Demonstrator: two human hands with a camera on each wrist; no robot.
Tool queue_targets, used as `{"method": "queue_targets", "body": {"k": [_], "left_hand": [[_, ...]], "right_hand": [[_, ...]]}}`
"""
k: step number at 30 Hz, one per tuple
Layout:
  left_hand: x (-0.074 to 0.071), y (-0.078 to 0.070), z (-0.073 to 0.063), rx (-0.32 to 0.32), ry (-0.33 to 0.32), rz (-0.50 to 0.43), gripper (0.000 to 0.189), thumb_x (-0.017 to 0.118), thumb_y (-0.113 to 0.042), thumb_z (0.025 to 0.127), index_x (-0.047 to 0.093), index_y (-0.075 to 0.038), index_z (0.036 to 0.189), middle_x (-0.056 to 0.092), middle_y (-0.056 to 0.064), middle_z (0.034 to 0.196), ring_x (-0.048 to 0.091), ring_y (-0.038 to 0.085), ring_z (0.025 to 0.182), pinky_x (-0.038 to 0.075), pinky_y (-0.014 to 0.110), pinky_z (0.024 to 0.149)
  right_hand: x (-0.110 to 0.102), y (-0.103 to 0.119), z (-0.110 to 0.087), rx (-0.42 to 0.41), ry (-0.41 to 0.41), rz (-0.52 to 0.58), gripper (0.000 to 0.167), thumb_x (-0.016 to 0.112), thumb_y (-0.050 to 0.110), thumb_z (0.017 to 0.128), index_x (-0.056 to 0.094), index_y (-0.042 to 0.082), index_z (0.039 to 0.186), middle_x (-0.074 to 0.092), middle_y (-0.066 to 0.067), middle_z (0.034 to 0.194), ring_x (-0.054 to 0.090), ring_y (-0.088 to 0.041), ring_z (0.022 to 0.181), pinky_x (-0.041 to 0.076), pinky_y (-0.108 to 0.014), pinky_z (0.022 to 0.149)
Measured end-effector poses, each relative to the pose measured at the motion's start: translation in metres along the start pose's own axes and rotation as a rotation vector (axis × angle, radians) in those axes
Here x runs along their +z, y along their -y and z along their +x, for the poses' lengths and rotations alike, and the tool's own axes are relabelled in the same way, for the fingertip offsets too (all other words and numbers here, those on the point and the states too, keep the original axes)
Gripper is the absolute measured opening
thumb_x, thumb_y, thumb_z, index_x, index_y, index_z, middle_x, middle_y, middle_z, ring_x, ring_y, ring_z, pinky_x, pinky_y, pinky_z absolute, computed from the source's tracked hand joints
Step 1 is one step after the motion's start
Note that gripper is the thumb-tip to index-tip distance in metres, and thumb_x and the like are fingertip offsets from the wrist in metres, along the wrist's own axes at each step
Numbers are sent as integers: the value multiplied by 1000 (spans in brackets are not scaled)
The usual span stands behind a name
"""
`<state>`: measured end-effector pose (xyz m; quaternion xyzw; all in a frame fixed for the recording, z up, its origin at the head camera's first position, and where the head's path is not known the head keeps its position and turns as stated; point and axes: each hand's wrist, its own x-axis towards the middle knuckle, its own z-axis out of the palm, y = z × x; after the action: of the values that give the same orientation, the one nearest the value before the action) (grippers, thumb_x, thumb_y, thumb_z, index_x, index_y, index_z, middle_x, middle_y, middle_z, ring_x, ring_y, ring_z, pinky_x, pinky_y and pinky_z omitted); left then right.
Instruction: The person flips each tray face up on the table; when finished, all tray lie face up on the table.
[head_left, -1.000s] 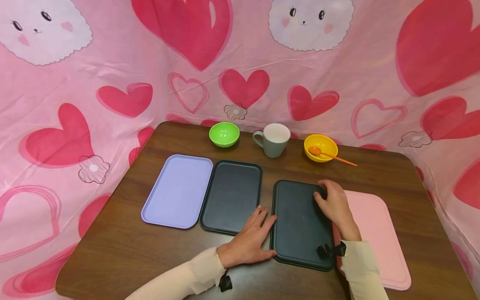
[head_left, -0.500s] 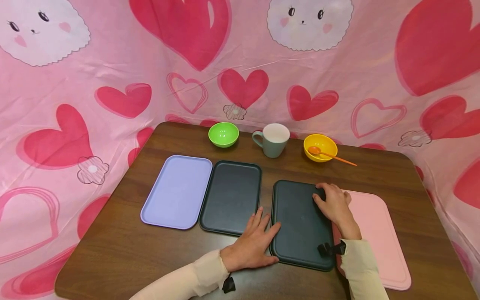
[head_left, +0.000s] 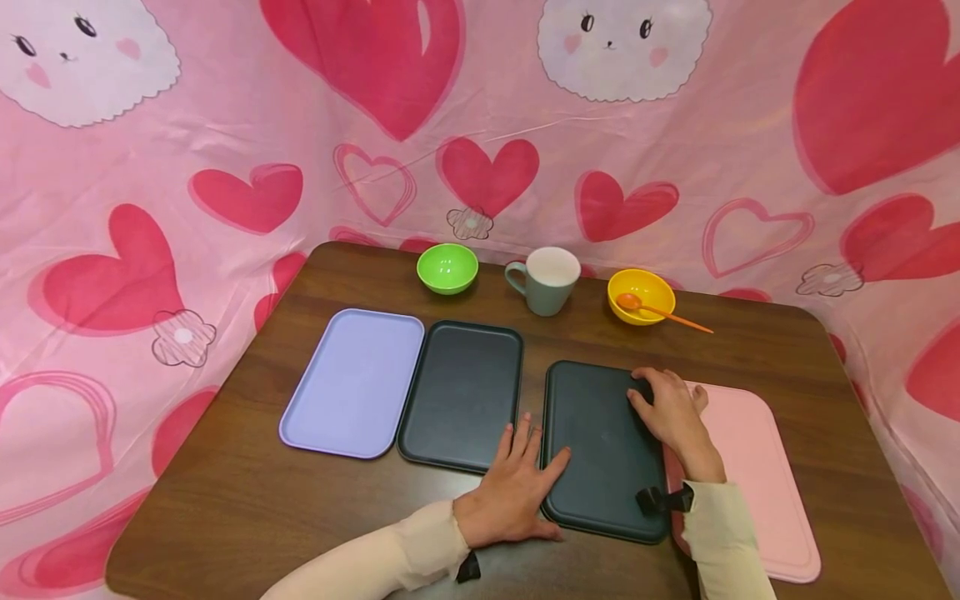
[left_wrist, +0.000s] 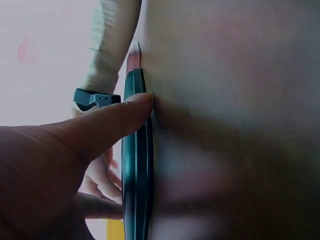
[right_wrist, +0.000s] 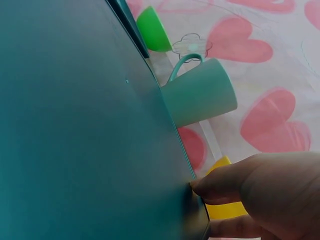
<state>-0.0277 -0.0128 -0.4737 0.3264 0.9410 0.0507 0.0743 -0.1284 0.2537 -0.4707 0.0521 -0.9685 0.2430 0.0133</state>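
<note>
A dark green tray (head_left: 600,442) lies right of centre on the table, overlapping a pink board (head_left: 757,475); a double edge shows along its side in the left wrist view. My left hand (head_left: 510,500) is at its near left corner, fingers spread, with one fingertip over the tray's surface. The left thumb (left_wrist: 125,117) lies across the tray's near edge. My right hand (head_left: 671,417) is at the far right corner, its fingers loosely bent around it. In the right wrist view, the right thumb (right_wrist: 220,185) touches the tray's edge.
Left of the hands lie a second dark tray (head_left: 461,396) and a lavender tray (head_left: 352,383), side by side. Along the back stand a green bowl (head_left: 447,269), a grey-green mug (head_left: 551,287) and a yellow bowl (head_left: 630,312) with an orange spoon (head_left: 671,315) in it.
My left hand has shifted slightly right and nearer, a fingertip coming over the tray. The right hand has slid a little nearer along the corner, and the tray has barely moved.
</note>
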Motion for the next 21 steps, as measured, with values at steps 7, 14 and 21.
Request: {"method": "queue_targets", "body": {"k": [7,14,21], "left_hand": [[0,0,9,5,-53,53,108,72,-80,66,40,-24,153,43,29,152,27,47,150,31,58,117],[-2,6,15,40,-40,-86,106,81,-70,65,45,-20,151,45,28,151,24,44,152,29,62,117],[-2,10,15,34,-54,-205,101,88,-60,64,48,-22,148,39,27,155,17,44,154,27,62,118]], "right_hand": [[0,0,0,-7,2,23,27,66,16,92,65,4,117,64,-30,127,42,-52,133,10,-79,100],[-2,1,-1,-9,10,41,28,68,17,90,66,2,115,62,-32,128,43,-52,133,11,-78,101],[-3,1,-2,-27,-2,41,31,71,19,88,66,2,114,64,-30,122,57,-52,116,16,-77,98]]}}
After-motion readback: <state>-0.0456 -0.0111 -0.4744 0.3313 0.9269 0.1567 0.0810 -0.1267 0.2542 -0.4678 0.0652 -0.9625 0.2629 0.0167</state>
